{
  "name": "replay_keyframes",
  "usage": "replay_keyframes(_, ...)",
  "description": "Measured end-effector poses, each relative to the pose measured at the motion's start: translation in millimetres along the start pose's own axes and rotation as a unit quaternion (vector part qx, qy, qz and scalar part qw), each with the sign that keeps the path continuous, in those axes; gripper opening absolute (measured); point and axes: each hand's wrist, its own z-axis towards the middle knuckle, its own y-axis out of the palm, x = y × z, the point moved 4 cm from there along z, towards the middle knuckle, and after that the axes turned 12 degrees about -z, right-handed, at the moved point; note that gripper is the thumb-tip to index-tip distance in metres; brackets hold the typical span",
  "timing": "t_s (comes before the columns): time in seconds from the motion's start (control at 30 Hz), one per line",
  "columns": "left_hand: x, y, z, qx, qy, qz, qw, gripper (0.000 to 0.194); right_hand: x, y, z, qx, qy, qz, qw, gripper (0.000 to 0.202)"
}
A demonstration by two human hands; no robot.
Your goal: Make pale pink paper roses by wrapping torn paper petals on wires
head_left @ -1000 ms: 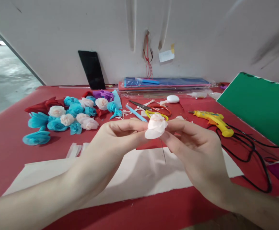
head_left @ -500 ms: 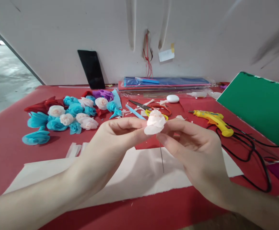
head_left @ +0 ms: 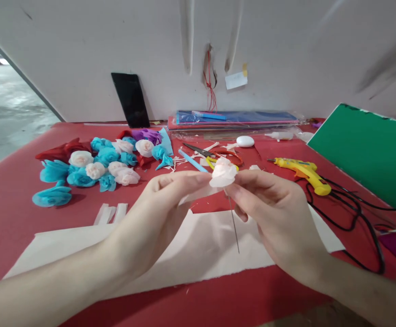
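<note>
Lower wire shows now than in the earlier frame, and a pale, translucent paper strip (head_left: pixel 198 194) has come into view between your left hand (head_left: pixel 153 213) and the bloom. Your left thumb and fingers are pinched narrow on that strip. Your right hand (head_left: pixel 279 213) closes its thumb and fingertips on the pale pink, layered paper rose (head_left: pixel 223 173) at its base, where the thin, dark, straight wire stem (head_left: pixel 234 222) begins. You have the rose raised between both hands, its head up; the long axis runs steeply down the stem, leaning a little to your right at the bottom. Below it lies a long white paper sheet (head_left: pixel 201 259) on the red tabletop (head_left: pixel 218 295). Beyond your right hand rests a yellow plastic glue gun (head_left: pixel 303 170); farther off lie dark-bladed scissors (head_left: pixel 195 148).
</note>
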Motion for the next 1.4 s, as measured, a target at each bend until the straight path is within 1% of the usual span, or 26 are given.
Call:
replay_keyframes(0.07,1.1,2.3,1.4,-0.028,-0.002,-0.033,0.999,0.027,2.2,1.1,1.4,-0.011,0.026,0.033,0.999,0.007)
replay_keyframes(0.1,1.6,3.9,2.2,-0.053,-0.007,-0.041,0.998,0.031,2.7,2.0,1.8,-0.021,0.036,0.051,0.998,0.009)
replay_keyframes(0.17,2.0,7.0,3.5,-0.106,-0.023,-0.038,0.993,0.034,3.0,3.9,1.8,-0.041,0.053,0.083,0.994,0.011)
replay_keyframes(0.2,2.4,7.4,4.1,-0.12,-0.025,-0.033,0.992,0.033,2.6,4.7,1.7,-0.048,0.058,0.097,0.992,0.012)
replay_keyframes(0.33,4.1,4.7,6.2,-0.118,-0.017,-0.021,0.993,0.033,-0.5,7.3,1.6,-0.061,0.078,0.132,0.986,0.017)
replay_keyframes(0.47,1.4,4.4,5.6,-0.149,-0.056,-0.033,0.987,0.039,-3.0,9.3,2.8,-0.069,0.104,0.155,0.98,0.018)
replay_keyframes(0.53,1.5,3.9,6.0,-0.154,-0.049,-0.028,0.986,0.039,-2.9,9.4,3.1,-0.073,0.108,0.16,0.978,0.019)
replay_keyframes(0.6,2.7,2.9,6.3,-0.138,-0.015,-0.004,0.99,0.035,-1.9,9.1,2.9,-0.074,0.101,0.159,0.979,0.019)
replay_keyframes(0.67,2.7,2.6,4.9,-0.114,0.022,0.022,0.993,0.027,0.3,8.2,1.9,-0.065,0.092,0.15,0.982,0.018)
replay_keyframes(0.77,-2.4,3.0,-0.3,-0.082,0.032,0.052,0.995,0.012,4.4,7.1,-1.8,-0.039,0.081,0.12,0.989,0.017)
replay_keyframes(0.83,-4.5,1.8,-3.6,-0.049,0.043,0.082,0.995,0.006,5.9,7.5,-5.6,-0.027,0.071,0.106,0.991,0.014)
replay_keyframes(0.9,-4.0,0.0,-5.1,-0.009,0.057,0.11,0.992,0.007,6.4,9.1,-9.4,-0.023,0.06,0.108,0.992,0.011)
replay_keyframes(0.97,-2.7,-0.3,-4.7,0.011,0.054,0.125,0.991,0.014,6.5,10.9,-11.8,-0.015,0.053,0.122,0.991,0.007)
replay_keyframes(1.07,-1.1,0.8,-2.9,0.015,0.039,0.124,0.991,0.021,6.9,13.8,-13.1,-0.007,0.054,0.137,0.989,0.011)
replay_keyframes(1.17,-2.1,1.1,-3.6,0.014,0.031,0.118,0.992,0.021,7.0,14.4,-13.5,0.002,0.047,0.137,0.989,0.015)
replay_keyframes(1.3,-7.5,-0.4,-8.9,0.007,0.025,0.109,0.994,0.016,7.0,13.2,-13.8,0.011,0.03,0.116,0.993,0.009)
replay_keyframes(1.4,-10.0,-0.8,-12.8,-0.008,0.033,0.087,0.996,0.005,7.1,13.9,-13.9,0.003,0.023,0.106,0.994,0.007)
